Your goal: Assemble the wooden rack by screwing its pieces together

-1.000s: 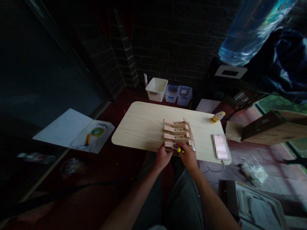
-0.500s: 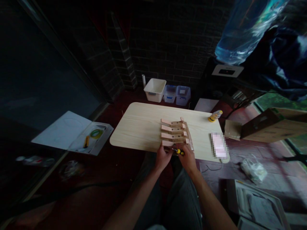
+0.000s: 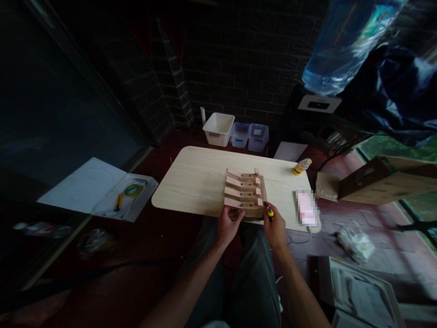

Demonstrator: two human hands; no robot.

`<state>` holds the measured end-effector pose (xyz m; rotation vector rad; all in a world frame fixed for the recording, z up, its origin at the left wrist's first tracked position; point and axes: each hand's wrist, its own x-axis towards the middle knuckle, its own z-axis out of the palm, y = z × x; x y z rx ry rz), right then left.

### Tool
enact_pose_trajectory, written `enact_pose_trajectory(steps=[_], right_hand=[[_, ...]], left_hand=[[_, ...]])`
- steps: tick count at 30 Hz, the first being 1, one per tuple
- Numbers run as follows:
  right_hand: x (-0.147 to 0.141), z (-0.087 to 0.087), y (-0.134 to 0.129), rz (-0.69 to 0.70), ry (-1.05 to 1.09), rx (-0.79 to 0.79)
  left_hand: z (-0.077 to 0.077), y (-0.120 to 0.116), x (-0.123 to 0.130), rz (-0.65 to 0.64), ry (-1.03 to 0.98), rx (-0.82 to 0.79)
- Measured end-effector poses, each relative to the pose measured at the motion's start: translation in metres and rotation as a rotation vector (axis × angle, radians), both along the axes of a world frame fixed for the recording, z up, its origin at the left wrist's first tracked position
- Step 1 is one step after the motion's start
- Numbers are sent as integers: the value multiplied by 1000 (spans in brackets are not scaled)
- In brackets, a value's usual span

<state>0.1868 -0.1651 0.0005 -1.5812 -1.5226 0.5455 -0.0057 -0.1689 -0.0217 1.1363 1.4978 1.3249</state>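
A wooden rack (image 3: pixel 249 212) with several pale slanted arms lies near the front edge of the light wood table (image 3: pixel 191 182). Dark screw heads or holes show along its slats. My left hand (image 3: pixel 228 226) is at the rack's near left corner, thumb and fingers closed around the edge of the nearest slat. In my right hand (image 3: pixel 276 229) is a yellow and black screwdriver (image 3: pixel 270 213), held upright beside the rack's near right corner. The fingers of that hand are wrapped round the handle.
A yellow-capped bottle (image 3: pixel 301 166) and a blurred pink phone (image 3: pixel 306 207) are on the table's right side. Bins (image 3: pixel 218 130) stand behind it. An open white case (image 3: pixel 131 198) is at left, a cardboard box (image 3: pixel 382 180) at right.
My right hand has moved right with the screwdriver, away from my left hand, and the tool now points upward. The view has shifted slightly.
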Motion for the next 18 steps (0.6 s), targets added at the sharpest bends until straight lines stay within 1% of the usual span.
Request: enact_pose_trajectory(steps=[2,7,10,13,18], right_hand=[[-8,-5,-13,-21,-4,-2],[-28,-14,-40,-2,22,43],[-37,-15,-46,26,35,80],[-42,-14,-48,40,21,93],[-51,-13,-55,69,-11,79]], left_hand=[[2,1,-6,37,24,19],[6,8,-16,90,126,123],[10,17,-16,102,193,178],[15,28,-12,118,189,216],[21,45,-10,92,225,212]])
